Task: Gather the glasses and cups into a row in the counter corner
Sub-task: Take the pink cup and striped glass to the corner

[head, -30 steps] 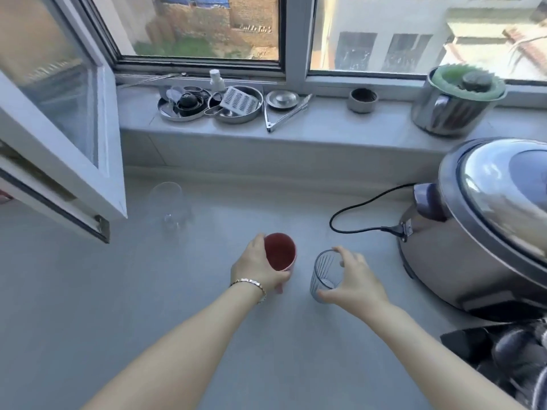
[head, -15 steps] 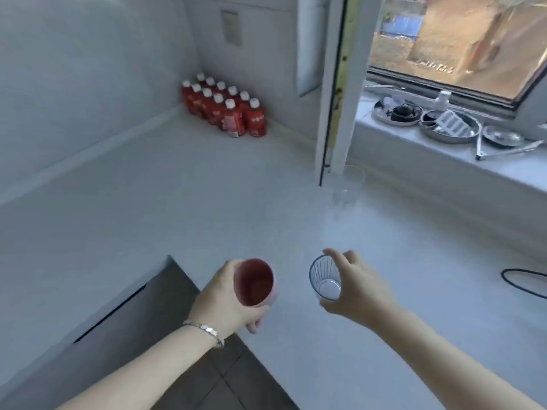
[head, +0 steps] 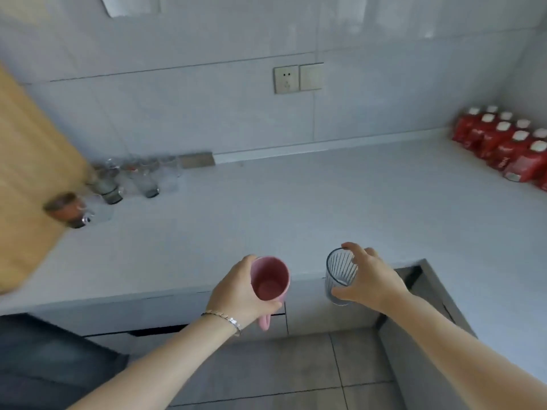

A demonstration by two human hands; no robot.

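We see the left hand [head: 236, 294] wrapped round a pink cup [head: 269, 279], mouth towards us, and the right hand [head: 373, 279] gripping a ribbed clear glass [head: 340, 270] by its rim and side. Both are held in the air side by side at the near edge of the worktop [head: 296, 217]. Far to the left against the wall we make out a blurred cluster of glasses [head: 142, 179] beside a wooden panel [head: 29, 173], well apart from the red bottles [head: 509, 143] in the right corner.
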